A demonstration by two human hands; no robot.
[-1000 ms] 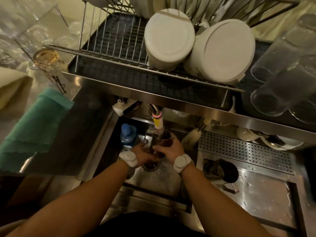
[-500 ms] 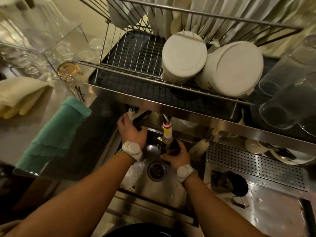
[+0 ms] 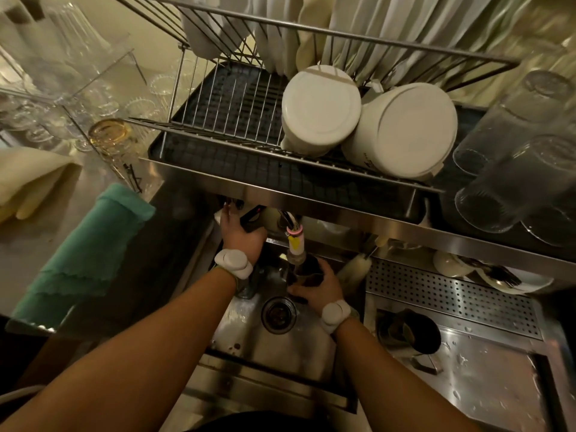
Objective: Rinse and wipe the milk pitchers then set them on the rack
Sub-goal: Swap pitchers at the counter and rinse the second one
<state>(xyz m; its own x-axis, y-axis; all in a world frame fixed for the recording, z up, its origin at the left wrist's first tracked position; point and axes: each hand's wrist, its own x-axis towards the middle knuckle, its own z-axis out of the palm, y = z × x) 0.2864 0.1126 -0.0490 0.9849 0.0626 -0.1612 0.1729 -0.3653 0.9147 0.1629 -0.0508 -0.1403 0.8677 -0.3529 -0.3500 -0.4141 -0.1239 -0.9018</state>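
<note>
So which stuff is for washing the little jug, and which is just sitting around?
For the job:
- milk pitcher in the right hand
- faucet
- left hand up at the tap handle
- sink
- dish rack
- second pitcher, waiting

Just lying about:
- white containers
- teal cloth
- glasses
- bottle brush

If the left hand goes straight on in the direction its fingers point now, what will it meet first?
The left hand points up and away, under the steel shelf edge. Most likely it meets the tap fittings there first; its fingertips seem already at them, though depth is unclear in the shadow.
</note>
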